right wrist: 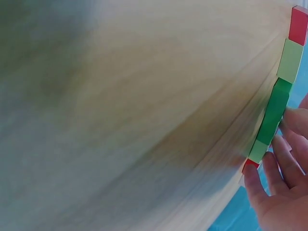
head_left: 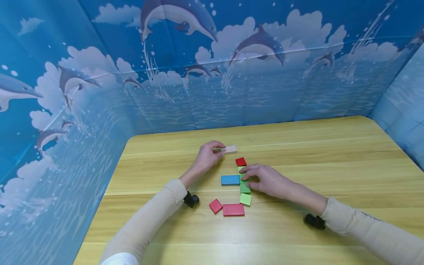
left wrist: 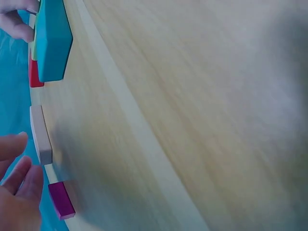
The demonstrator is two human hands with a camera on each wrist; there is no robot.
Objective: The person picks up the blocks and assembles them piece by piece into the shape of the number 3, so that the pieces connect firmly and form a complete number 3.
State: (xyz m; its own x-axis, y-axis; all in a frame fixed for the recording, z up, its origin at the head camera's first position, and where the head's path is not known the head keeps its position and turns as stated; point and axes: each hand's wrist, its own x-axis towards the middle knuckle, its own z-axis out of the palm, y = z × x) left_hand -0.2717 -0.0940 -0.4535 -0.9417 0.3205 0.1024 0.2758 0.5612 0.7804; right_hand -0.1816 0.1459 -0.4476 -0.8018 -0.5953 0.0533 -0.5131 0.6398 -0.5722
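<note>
Red flat block (head_left: 233,209): nearest of all, lying flat on the table (head_left: 331,162), well below both hands.
Small red block (head_left: 215,206): just left of the red flat block, turned a bit.
Light green block (head_left: 245,199): just right of the red flat block, at the low end of a line of blocks.
Right hand (head_left: 268,180): its grip is loose, with the fingers laid flat on the dark green block (head_left: 245,187). It is pressing down, not pinching.
Dark green block, place: under the right fingertips, in the middle of the line.
Blue block (head_left: 230,180): just left of the right fingertips, lying sideways.
Top red block (head_left: 240,161): just past the right fingers, at the far end of the line.
Left hand (head_left: 208,156): its grip pinches the pale wood block (head_left: 229,149) between thumb and fingers.
Pale wood block, place: at the left fingertips, a little past the top red block, not touching it.
Step now: I think the pale block is being brought to the line while the other hand holds the line steady.
Next move needs: a slow, straight slide, so the line does not get bumped.
</note>
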